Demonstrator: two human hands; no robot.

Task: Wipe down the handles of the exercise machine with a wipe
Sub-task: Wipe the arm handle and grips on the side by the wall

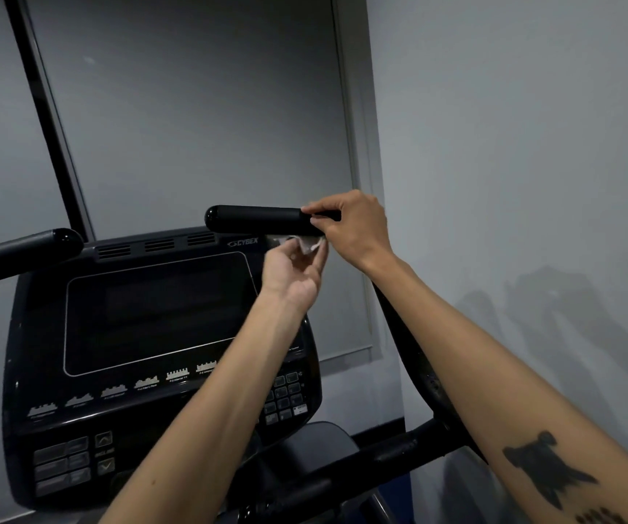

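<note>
The machine's right handle is a black padded bar lying level above the console. My right hand grips its right end, fingers curled over the top. A crumpled white wipe hangs just under the bar, pinched in the fingers of my left hand, which reaches up from below. The wipe touches the underside of the handle beside my right hand. The left handle, also black, juts in from the left edge.
The black console with a dark screen and keypads stands below the handles. A curved black frame arm rises on the right, close to a pale wall. A grey blind hangs behind.
</note>
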